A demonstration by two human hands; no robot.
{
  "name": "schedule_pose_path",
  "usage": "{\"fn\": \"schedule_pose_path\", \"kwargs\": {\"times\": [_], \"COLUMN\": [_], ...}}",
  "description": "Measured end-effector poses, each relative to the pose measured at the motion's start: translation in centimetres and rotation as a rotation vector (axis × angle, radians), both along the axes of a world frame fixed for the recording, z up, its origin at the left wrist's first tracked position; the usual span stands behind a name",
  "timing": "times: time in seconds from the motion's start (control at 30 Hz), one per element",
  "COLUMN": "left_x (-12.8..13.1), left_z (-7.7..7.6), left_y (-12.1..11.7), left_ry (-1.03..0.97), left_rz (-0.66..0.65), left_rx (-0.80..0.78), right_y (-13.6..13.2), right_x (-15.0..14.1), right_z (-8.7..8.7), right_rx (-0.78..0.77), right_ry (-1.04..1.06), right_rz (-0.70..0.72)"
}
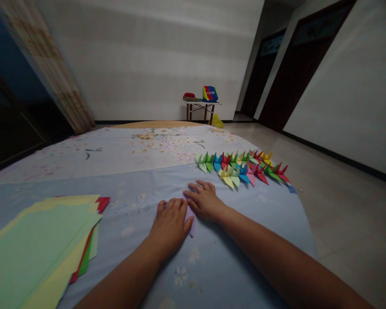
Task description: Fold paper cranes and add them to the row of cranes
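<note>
A narrow piece of folded purple paper (190,218) lies on the blue flowered cloth, mostly covered by my hands. My left hand (171,223) rests on its left side, fingers bent and close together, the thumb pressing on the lower part of the paper. From the right, my right hand (204,201) holds the upper end down with its thumb side, its other fingers reaching forward over the cloth. The fingertips of both hands nearly meet at the paper's top. Beyond my right hand stand rows of colourful folded paper cranes (243,174), in green, blue, red, pink and yellow.
A stack of coloured paper sheets (48,240), light green on top, lies at the left. The cloth (193,274) covers a round table whose edge curves away at the right. Against the far wall, a small stand (201,103) carries a colourful box (210,93).
</note>
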State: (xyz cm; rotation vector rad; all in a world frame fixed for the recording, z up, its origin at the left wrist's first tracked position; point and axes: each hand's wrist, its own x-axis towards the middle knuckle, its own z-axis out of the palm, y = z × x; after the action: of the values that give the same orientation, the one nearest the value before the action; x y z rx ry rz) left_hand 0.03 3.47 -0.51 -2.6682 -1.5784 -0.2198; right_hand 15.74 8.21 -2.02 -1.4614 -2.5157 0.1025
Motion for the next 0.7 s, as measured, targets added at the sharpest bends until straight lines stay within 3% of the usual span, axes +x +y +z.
{"fn": "schedule_pose_path", "kwargs": {"times": [0.33,0.53,0.63,0.7], "left_x": [-0.2,-1.4,-2.2,-2.2], "left_z": [1.0,4.1,5.4,5.3], "left_y": [-2.5,-3.7,-3.2,-2.9], "left_ry": [0.132,0.153,0.114,0.096], "left_rz": [0.015,-0.109,-0.068,-0.037], "left_rx": [-0.194,-0.289,-0.256,-0.227], "right_y": [-0.1,-0.2,-0.3,-0.3], "right_x": [0.1,0.1,0.1,0.1], "right_z": [0.3,0.4,0.3,0.3], "right_rx": [-0.041,-0.048,-0.040,-0.037], "right_ry": [-0.012,-0.020,-0.011,-0.004], "right_rz": [-0.042,-0.035,-0.033,-0.036]}}
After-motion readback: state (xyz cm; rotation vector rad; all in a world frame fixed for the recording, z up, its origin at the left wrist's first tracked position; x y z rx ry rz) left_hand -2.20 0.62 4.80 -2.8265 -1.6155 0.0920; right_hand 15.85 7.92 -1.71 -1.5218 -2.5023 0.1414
